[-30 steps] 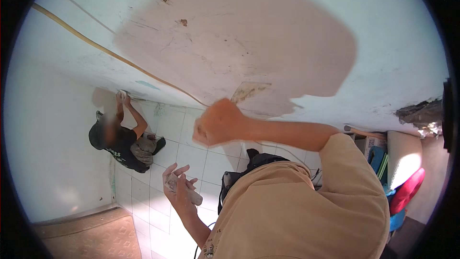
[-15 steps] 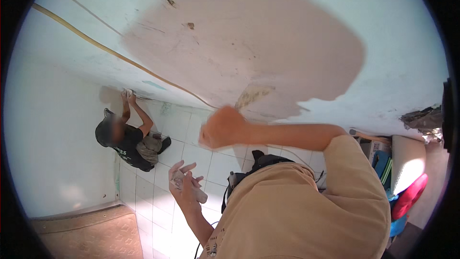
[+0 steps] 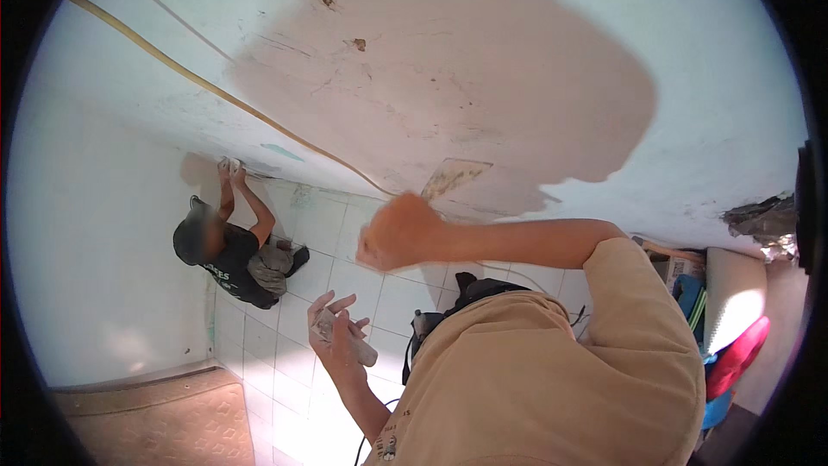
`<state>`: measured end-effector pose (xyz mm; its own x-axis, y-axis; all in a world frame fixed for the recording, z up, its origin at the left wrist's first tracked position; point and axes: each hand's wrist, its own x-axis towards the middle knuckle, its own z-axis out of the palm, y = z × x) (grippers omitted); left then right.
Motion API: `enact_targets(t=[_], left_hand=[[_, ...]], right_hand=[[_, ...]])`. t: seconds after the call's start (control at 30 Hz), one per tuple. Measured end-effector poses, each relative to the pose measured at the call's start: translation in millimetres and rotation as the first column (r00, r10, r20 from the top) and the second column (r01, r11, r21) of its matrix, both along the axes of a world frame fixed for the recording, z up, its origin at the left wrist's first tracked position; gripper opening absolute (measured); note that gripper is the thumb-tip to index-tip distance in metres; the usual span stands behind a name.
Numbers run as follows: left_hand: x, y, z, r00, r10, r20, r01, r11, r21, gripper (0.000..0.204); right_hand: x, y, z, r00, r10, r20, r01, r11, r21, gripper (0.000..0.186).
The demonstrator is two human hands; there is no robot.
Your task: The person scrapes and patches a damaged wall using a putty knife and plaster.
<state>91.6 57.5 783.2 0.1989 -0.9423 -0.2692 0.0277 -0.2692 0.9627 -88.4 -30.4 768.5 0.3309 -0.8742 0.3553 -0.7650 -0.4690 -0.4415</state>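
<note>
My right hand (image 3: 401, 231) is closed in front of the wall, at the end of a bent forearm. From its upper side juts a putty knife (image 3: 457, 176), its wide stained blade close to or against the wall; the fist hides the handle. Lower and to the left, my left hand (image 3: 336, 341) is turned up with its fingers partly curled. Across its palm lies a greyish-white, smeared thing with a rounded end (image 3: 364, 351); its kind is unclear. The wall (image 3: 552, 60) carries cracks, small holes and a large darker shadow.
A co-worker (image 3: 228, 250) in dark clothes crouches at the left, both hands on the wall. A yellowish hose or cable (image 3: 207, 85) runs along the wall. A brown padded mat (image 3: 164, 418) lies lower left. Cushions and a red item (image 3: 738, 358) are piled at the right.
The wall marks have shifted slightly right in view, while my right hand and the putty knife keep nearly the same place in the picture. My left hand has turned a little.
</note>
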Motion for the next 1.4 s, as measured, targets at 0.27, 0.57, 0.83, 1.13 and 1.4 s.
enact_targets(t=[0.27, 0.57, 0.83, 1.13, 1.4], left_hand=[[3, -1, 2, 1.0, 0.025, -0.01, -0.025, 1.0, 0.003, 0.031], [6, 3, -1, 0.999, 0.041, 0.006, -0.041, 0.999, 0.023, 0.031], [6, 4, -1, 0.999, 0.036, -0.018, -0.035, 0.998, 0.05, 0.03], [2, 1, 1, 1.0, 0.013, -0.011, -0.013, 1.0, 0.004, 0.032], [5, 1, -2, 1.0, -0.007, -0.001, 0.007, 0.999, 0.052, 0.032]], right_hand=[[-2, -9, -2, 0.997, -0.047, 0.062, 0.052, 0.994, -0.095, 0.03], [15, 15, 16, 0.996, 0.067, 0.055, -0.059, 0.988, -0.14, 0.032], [14, 18, 24, 0.984, 0.158, 0.079, -0.146, 0.979, -0.142, 0.029], [13, 9, 11, 0.99, 0.144, -0.005, -0.144, 0.988, -0.063, 0.032], [6, 14, 14, 0.997, 0.069, 0.02, -0.069, 0.997, 0.021, 0.032]])
